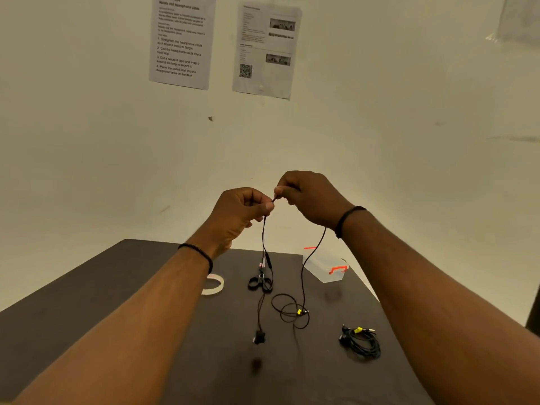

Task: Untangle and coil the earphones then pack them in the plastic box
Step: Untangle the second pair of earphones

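Both hands are raised above the dark table [87, 311]. My left hand [239, 209] and my right hand [309, 197] each pinch the black earphone cable [304, 276] close together at its top. One strand drops from the left hand past an inline remote to an earbud [259, 337] hanging low. The other strand falls from the right hand to loose loops with a yellow-tagged plug [299, 311] on the table. The clear plastic box [324, 267] with orange latches stands at the back right of the table.
A second coiled black earphone bundle [361, 342] with a yellow tag lies at the front right. Black scissors [260, 282] and a tape roll [214, 285] lie mid-table. Two printed sheets [181, 39] hang on the wall behind.
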